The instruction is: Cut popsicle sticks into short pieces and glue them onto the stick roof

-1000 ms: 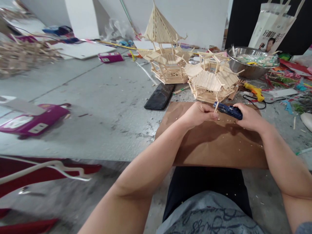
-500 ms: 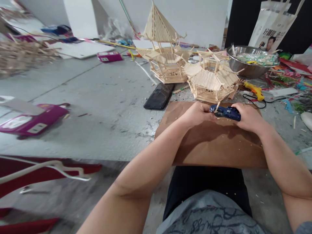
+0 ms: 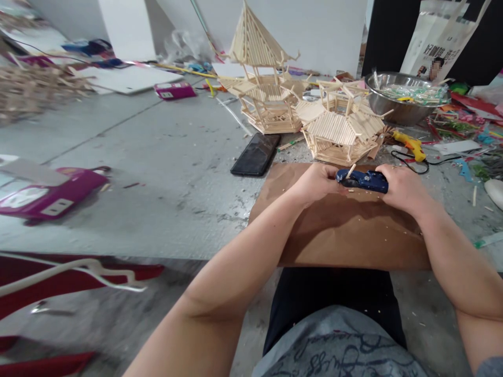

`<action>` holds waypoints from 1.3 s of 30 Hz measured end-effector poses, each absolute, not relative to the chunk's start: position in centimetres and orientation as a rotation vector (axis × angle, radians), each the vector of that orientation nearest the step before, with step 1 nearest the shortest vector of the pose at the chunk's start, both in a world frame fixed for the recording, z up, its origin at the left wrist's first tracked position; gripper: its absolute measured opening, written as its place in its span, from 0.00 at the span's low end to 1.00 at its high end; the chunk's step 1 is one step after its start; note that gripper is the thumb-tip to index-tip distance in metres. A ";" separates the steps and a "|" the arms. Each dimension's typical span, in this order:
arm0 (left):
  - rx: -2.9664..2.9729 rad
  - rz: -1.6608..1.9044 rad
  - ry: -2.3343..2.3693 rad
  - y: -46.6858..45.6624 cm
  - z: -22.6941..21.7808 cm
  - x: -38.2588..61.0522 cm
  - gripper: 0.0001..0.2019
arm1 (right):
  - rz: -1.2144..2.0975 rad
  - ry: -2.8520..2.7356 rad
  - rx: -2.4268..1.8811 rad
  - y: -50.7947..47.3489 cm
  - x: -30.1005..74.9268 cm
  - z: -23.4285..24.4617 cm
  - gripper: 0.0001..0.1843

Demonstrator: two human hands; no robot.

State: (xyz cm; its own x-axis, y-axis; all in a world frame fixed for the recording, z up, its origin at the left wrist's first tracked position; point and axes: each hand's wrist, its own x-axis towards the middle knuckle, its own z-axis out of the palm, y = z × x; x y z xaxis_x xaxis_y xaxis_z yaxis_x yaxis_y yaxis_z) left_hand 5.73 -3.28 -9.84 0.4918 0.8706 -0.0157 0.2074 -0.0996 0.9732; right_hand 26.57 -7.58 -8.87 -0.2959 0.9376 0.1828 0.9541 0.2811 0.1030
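Over a brown board (image 3: pixel 353 241) my right hand (image 3: pixel 403 188) is closed around the end of a dark blue hand tool (image 3: pixel 367 180), which looks like a cutter. My left hand (image 3: pixel 314 184) is at the tool's other end, its fingers pinched together. A short pale wooden stick (image 3: pixel 351 170) pokes up at that end, beside the left fingertips; the pinched part is hidden. Small wood bits lie on the board. Just beyond the hands stands a low stick-built pavilion (image 3: pixel 334 125), and a taller one with a pointed roof (image 3: pixel 261 73) is behind it to the left.
A black phone (image 3: pixel 256 154) lies left of the board. To the right are a yellow glue gun (image 3: pixel 411 145) with its cord, a metal bowl (image 3: pixel 404 112) and coloured scraps. Purple power strips (image 3: pixel 58 193) and a blurred stick pile (image 3: pixel 35 94) occupy the left.
The blue tool has turned slightly, showing more of its side, and its parts look closer together. Both hands stay in nearly the same place.
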 end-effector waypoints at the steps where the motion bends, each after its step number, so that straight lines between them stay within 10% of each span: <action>1: 1.601 0.729 0.958 -3.3 -9.8 5.7 0.04 | -0.295 -2.442 -1.813 -7.6 26.5 -8.8 0.23; 39: 1.442 0.787 0.871 -3.8 -9.5 5.7 0.04 | -0.139 -2.351 -2.020 -7.8 25.4 -9.4 0.14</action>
